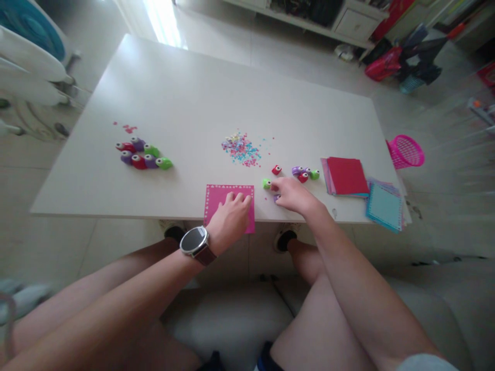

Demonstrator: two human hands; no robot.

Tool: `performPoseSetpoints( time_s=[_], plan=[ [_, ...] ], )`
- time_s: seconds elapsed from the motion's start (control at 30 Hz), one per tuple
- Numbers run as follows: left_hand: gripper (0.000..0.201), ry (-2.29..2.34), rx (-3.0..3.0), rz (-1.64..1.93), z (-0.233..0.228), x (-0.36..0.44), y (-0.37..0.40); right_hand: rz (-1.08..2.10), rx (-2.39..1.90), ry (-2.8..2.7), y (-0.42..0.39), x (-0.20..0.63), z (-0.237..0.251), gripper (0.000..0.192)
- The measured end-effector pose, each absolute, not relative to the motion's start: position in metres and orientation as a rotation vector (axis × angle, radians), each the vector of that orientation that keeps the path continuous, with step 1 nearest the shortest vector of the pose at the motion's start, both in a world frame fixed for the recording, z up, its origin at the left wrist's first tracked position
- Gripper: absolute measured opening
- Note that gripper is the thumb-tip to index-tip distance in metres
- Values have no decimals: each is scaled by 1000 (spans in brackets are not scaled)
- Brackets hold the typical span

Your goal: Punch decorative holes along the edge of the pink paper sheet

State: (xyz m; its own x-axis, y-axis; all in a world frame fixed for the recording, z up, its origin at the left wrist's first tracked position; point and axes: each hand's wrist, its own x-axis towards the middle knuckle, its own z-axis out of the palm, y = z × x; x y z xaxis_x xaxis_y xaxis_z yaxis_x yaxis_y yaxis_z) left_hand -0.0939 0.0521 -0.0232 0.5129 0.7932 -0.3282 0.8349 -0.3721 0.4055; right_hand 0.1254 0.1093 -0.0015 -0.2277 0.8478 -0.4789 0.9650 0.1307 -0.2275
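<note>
Your left hand (pixel 229 214) rests, fingers apart, on the pink card (pixel 213 194) overhanging the near edge of the surface (pixel 185 98). Your right hand (pixel 292 195) is at the purple eyed piece (pixel 276 198) and green eyed piece (pixel 266 184); whether it's gripping, I can't tell. Beyond lies confetti (pixel 243 149).

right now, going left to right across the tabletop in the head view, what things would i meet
Larger toy cluster, pink card, green toy, lone red toy, smaller toy cluster, red sheet, blue-bordered card.
</note>
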Motion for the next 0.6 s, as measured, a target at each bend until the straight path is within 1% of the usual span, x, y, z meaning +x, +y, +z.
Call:
performPoseSetpoints(
  time_s=[0.1,0.23,0.33,0.6],
  plan=[
    [36,1363,2204,-129,-20,-92,52,-865,1704,2246,108,117,2,40],
    [37,1370,2200,-156,-18,-90,52,-880,1650,2210,109,110,5,36],
    [37,1365,2203,-163,-18,-91,52,-865,1631,2187,109,108,5,36],
    [38,1355,2218,-151,-21,-92,50,-945,1612,2254,109,105,3,56]
  ],
)
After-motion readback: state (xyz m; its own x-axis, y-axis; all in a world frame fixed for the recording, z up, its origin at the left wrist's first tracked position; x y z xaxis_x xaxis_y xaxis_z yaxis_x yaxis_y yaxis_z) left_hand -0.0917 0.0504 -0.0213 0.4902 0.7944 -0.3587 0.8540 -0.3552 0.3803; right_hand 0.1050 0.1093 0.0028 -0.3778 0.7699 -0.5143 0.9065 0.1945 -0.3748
